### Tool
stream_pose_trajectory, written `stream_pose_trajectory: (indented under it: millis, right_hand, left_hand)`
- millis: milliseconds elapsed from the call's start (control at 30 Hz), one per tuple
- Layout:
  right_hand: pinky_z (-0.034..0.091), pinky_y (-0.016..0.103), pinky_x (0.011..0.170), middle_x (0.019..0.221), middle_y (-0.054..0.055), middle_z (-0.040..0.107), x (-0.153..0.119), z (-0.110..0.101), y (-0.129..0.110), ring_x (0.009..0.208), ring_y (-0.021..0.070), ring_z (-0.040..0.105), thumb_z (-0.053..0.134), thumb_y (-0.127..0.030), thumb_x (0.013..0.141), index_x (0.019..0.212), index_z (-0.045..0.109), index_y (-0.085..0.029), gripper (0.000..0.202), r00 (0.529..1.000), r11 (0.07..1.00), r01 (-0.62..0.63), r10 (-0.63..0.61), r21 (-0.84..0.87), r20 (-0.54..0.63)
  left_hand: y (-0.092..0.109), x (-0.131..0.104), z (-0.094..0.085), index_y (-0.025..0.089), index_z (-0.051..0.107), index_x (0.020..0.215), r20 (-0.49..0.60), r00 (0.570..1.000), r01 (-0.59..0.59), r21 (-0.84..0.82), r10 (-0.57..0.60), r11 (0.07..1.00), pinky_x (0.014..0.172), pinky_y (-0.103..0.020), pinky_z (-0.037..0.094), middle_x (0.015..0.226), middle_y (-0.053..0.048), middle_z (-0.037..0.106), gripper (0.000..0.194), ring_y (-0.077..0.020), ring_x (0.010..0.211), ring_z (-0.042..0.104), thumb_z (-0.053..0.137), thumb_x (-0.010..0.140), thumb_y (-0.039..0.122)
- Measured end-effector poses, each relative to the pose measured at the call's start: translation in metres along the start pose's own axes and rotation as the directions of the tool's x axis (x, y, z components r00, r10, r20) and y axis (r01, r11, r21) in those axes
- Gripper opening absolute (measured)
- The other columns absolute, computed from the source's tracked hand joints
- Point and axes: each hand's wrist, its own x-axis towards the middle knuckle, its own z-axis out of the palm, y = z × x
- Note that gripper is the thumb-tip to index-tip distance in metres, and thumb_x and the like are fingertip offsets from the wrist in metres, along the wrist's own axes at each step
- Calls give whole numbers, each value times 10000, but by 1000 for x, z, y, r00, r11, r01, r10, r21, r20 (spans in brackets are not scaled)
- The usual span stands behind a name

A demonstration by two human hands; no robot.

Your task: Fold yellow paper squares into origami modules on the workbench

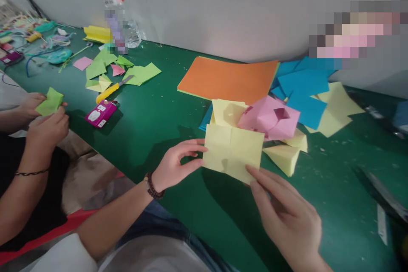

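A pale yellow sheet of paper [234, 151] with a crease near its top middle is held up above the green table. My left hand [178, 161] pinches its left edge between thumb and fingers. At the lower right corner, the thumb and fingers of my right hand [287, 212] close on the same sheet. Just behind it rests a pink folded paper shape [270, 117] with openings in its faces. Folded pale yellow pieces [283, 155] lie beside and under the pink shape.
Behind are orange sheets [229, 76] and blue papers [306, 89]. To the left lie green scraps [140, 74], a yellow-handled knife [110, 92] and a purple box [101, 113]. A plastic bottle [132, 34] stands by the wall. A co-worker's hands [47, 123] hold green paper.
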Motion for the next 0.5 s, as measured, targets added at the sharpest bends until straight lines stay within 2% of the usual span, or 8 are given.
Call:
stream_pose_trajectory:
  millis: [100, 200, 300, 400, 500]
  right_hand:
    - [501, 255, 479, 1034, 65, 718, 1, 1, 1, 745, 176, 688, 551, -380, 884, 999, 739, -288, 239, 999, 1000, -12, 11, 15, 40]
    - [559, 268, 603, 1056, 59, 713, 8, 1, 7, 882, 205, 693, 573, -416, 861, 979, 743, -275, 251, 995, 997, -38, 32, 62, 89]
    - [573, 271, 695, 1013, 29, 724, 13, 1, 13, 894, 194, 694, 590, -424, 851, 941, 748, -287, 228, 987, 990, -98, 85, 101, 134]
    - [557, 254, 620, 977, 25, 728, 13, 0, 14, 844, 186, 695, 598, -432, 847, 913, 753, -294, 218, 994, 995, -75, 69, 72, 80]
    - [498, 234, 490, 992, 40, 720, 9, 1, 13, 780, 171, 690, 587, -409, 861, 963, 751, -300, 222, 999, 1000, 25, -25, -4, -24]
  left_hand:
    - [-1, 2, 0, 154, 710, 993, -9, 993, 120, -88, -121, 989, 796, -327, 614, 1002, -87, 741, 195, -188, 861, 716, 677, 818, 234]
    - [0, 2, 0, 150, 724, 905, -11, 994, 111, -76, -112, 991, 775, -315, 621, 902, -66, 755, 135, -182, 818, 720, 694, 796, 223]
    - [1, 2, 0, 145, 725, 851, -32, 996, 85, -33, -86, 996, 738, -294, 620, 855, -61, 752, 86, -172, 783, 714, 689, 792, 197]
    - [2, 2, 0, 151, 729, 900, -46, 997, 66, 43, -64, 997, 722, -278, 615, 910, -69, 747, 116, -165, 793, 708, 663, 806, 162]
    - [3, 1, 1, 186, 712, 1041, -3, 999, -49, 133, 49, 990, 853, -325, 594, 1135, -88, 697, 223, -193, 1012, 674, 607, 848, 149]
